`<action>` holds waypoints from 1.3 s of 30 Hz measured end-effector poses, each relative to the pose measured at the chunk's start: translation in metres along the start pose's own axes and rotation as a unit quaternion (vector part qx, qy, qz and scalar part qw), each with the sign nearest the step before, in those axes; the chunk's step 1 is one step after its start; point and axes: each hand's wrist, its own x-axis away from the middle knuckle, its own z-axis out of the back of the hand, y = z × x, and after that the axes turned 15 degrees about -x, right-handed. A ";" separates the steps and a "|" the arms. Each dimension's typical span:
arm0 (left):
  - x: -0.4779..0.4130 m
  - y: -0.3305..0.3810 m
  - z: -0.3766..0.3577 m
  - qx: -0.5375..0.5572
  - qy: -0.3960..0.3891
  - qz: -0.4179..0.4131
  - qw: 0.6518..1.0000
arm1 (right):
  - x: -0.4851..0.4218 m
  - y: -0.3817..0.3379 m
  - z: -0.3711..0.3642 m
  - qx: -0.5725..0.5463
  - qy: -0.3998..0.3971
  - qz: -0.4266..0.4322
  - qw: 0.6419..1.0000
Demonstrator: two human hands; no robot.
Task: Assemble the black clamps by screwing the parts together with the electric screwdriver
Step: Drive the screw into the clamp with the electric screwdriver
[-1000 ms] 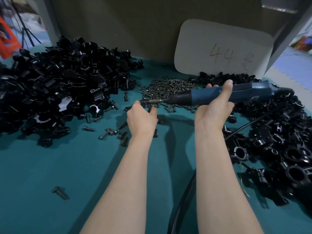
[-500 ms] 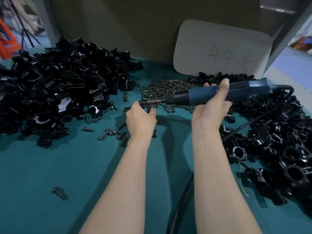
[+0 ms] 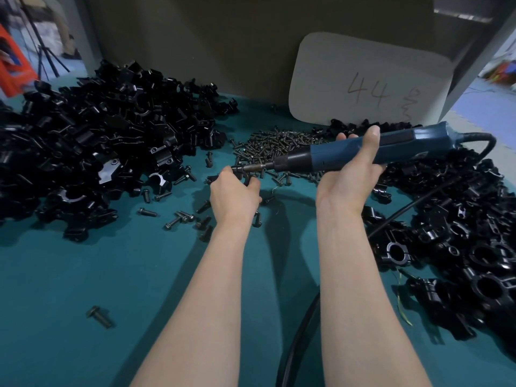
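Place: a factory-style assembly bench, one station set up for repetitive piecework.
Surface: a teal-covered tabletop (image 3: 69, 275), closed along its far edge by a plain drab panel (image 3: 223, 37).
Bulk stock: a large heap of loose black clamp parts (image 3: 97, 141) fills the far-left corner. A second heap of ring-shaped clamps (image 3: 460, 247) lines the right edge.
Fasteners: a pile of dark screws (image 3: 279, 143) lies by the far edge, with strays scattered nearer.
Tool: a corded blue electric screwdriver (image 3: 363, 152), with a black cable (image 3: 291, 344) running off the near edge.
Station mark: a pale card (image 3: 363, 79) handwritten "44" leans against the panel.
Surroundings: a tripod (image 3: 42, 54) and an orange object (image 3: 11, 62) stand beyond the far-left corner, and open bluish floor (image 3: 480, 113) shows past the right edge.
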 end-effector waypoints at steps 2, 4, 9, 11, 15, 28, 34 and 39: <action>-0.003 -0.001 0.001 0.006 -0.019 -0.001 1.000 | 0.001 -0.002 -0.002 -0.002 -0.026 -0.005 1.000; -0.006 -0.003 0.003 0.016 -0.044 0.003 0.999 | 0.002 -0.005 -0.004 -0.017 -0.057 -0.015 0.998; -0.014 -0.005 0.011 0.002 -0.112 0.024 0.993 | 0.001 -0.009 -0.003 -0.031 -0.092 -0.036 0.995; -0.017 -0.005 0.014 -0.014 -0.134 0.034 0.990 | 0.000 -0.010 -0.001 -0.037 -0.085 -0.045 0.995; -0.019 -0.005 0.017 -0.027 -0.125 0.050 0.991 | -0.006 -0.018 0.003 -0.073 -0.060 -0.045 0.995; -0.007 0.005 0.019 0.471 -0.131 0.173 0.855 | -0.007 -0.013 0.000 -0.025 -0.012 -0.040 0.999; -0.010 0.004 0.014 0.388 -0.105 0.141 0.905 | -0.007 -0.009 -0.002 0.000 -0.023 -0.033 0.999; -0.010 0.004 0.009 0.362 -0.074 0.133 0.920 | -0.004 -0.005 -0.002 0.007 -0.032 -0.015 0.999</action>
